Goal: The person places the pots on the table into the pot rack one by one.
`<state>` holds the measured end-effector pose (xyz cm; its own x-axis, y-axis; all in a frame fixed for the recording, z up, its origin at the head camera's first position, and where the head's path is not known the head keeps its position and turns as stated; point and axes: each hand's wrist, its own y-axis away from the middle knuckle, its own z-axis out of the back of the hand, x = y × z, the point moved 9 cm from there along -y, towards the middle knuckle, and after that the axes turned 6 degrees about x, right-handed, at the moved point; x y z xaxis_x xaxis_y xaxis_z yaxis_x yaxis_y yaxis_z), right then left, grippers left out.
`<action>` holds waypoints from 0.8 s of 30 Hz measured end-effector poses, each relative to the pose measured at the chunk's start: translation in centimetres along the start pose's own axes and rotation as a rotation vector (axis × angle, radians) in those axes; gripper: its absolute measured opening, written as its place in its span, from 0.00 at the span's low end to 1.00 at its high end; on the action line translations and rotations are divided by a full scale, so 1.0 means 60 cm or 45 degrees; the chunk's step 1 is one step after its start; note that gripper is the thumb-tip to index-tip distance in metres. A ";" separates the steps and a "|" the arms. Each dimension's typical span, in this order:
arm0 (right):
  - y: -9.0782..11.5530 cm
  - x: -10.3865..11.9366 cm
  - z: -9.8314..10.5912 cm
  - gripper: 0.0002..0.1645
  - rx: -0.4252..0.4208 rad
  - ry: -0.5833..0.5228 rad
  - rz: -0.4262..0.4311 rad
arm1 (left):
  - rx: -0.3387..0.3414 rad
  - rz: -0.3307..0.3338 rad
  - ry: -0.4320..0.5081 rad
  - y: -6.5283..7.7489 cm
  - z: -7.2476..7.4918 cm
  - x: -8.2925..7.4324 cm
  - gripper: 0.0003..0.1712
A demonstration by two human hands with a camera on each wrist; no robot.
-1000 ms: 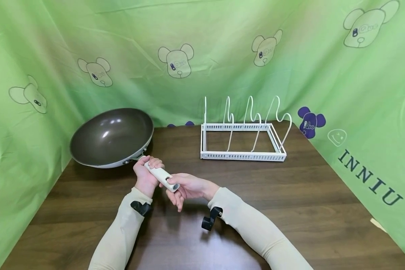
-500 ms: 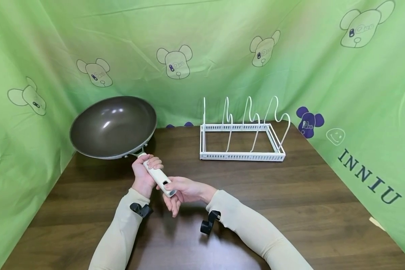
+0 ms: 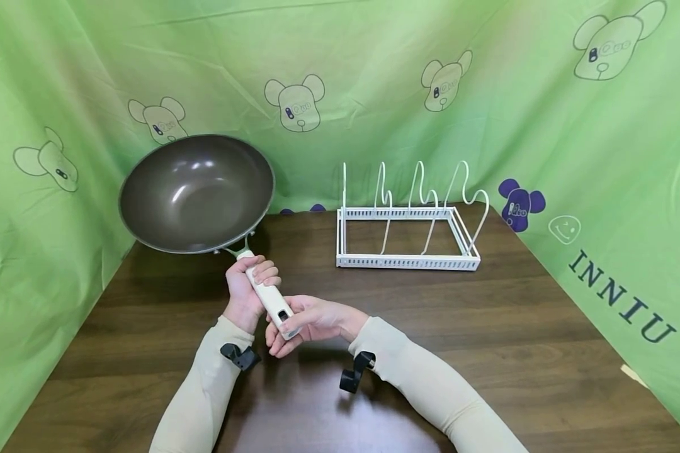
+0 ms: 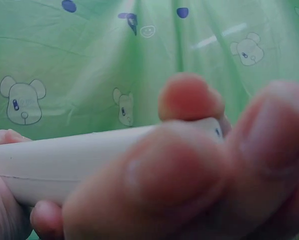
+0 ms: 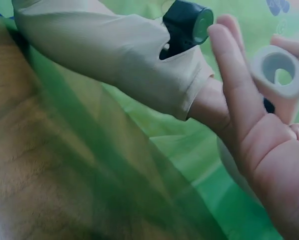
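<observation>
Both hands on the pan (image 3: pixel 198 195). Your left hand (image 3: pixel 243 290) has its fingers curled round the pale handle (image 3: pixel 267 297), just short of the metal bracket (image 3: pixel 241 249) that joins it to the bowl. Your right hand (image 3: pixel 317 319) pinches the far end of that handle: thumb on top, close to the dark slot (image 3: pixel 283 315), other fingers bent underneath. From the right wrist, the handle's round, hollow tip shows beside your fingers.

Bowl lies beyond your left fingers and to their left, raised above the table (image 3: pixel 487 327), tilted, dark inside facing you. Handle slants down from it, through the left grip, to the right fingertips.

White rack (image 3: pixel 408 262): on the table, beyond and to the right of your right fingers, well apart from them; wire dividers upright. Behind everything, past both sets of fingers, a green curtain (image 3: pixel 368 82) printed with mouse-like heads. Black mount (image 3: pixel 358 372) at your right cuff.
</observation>
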<state>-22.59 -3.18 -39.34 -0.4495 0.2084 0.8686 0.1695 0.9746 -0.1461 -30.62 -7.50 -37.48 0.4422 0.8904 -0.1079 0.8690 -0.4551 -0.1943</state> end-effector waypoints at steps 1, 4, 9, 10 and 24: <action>0.001 0.002 -0.002 0.17 0.009 0.001 0.000 | 0.025 0.018 -0.001 0.000 -0.005 0.003 0.10; 0.005 0.003 -0.009 0.18 0.034 0.011 -0.006 | 0.074 0.066 -0.018 -0.001 -0.014 0.014 0.10; 0.016 -0.001 -0.013 0.18 0.066 0.043 0.012 | 0.119 0.119 -0.082 -0.002 -0.019 0.029 0.10; 0.017 -0.003 -0.013 0.18 0.074 0.047 0.016 | 0.126 0.127 -0.096 -0.002 -0.018 0.031 0.10; 0.027 -0.003 -0.024 0.19 0.249 0.079 0.094 | 0.303 0.156 -0.395 -0.005 -0.038 0.041 0.18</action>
<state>-20.98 -1.73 -39.05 -0.3866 0.2806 0.8785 0.0241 0.9554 -0.2945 -29.29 -5.16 -35.44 0.4197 0.8016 -0.4258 0.7225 -0.5790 -0.3780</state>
